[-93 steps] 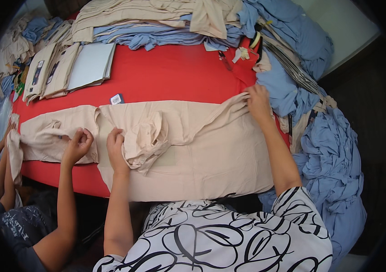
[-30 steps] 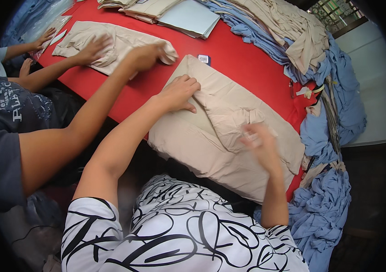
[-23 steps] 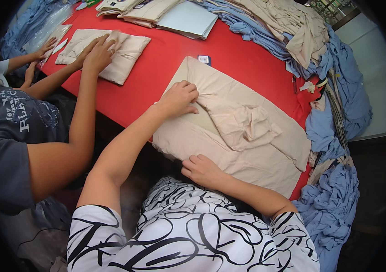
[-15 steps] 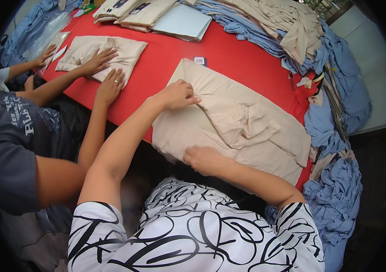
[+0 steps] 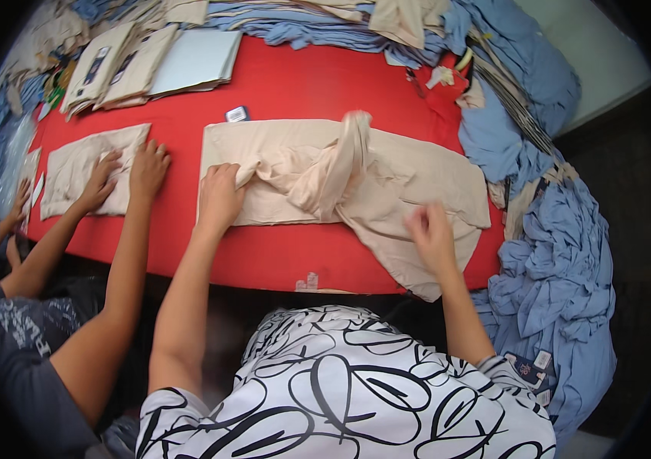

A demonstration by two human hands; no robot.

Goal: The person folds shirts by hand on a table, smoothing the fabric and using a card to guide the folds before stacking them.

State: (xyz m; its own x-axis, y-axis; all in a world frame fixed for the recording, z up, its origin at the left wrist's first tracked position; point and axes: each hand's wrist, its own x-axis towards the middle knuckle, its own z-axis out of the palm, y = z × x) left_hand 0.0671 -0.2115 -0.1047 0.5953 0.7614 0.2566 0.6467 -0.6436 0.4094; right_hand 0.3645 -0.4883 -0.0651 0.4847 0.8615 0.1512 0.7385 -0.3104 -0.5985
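Observation:
A beige cloth garment (image 5: 432, 168) lies folded lengthwise across the red table in front of me. My left hand (image 5: 222, 195) is closed on a bunched edge at its left end. Near the middle, a loose fold of the cloth stands up, blurred. Over the right part hovers my right hand (image 5: 432, 233), smeared by motion, so its grip does not show. Below it, a flap of the garment hangs past the table's near edge. A small dark blue and white tag (image 5: 237, 114) lies just beyond the left end.
At left, a co-worker's hands (image 5: 149, 170) rest on another folded beige garment (image 5: 61, 180). Behind are stacked folded beige garments (image 5: 99, 65) and pale sheets (image 5: 199, 61). Blue garments (image 5: 555, 245) heap along the right side. A clear sticker (image 5: 310, 281) sits at the near edge.
The view has shifted to the right. The garment now lies straighter, its middle fold lifted. My left hand holds its left edge; my right hand has moved right from the near edge.

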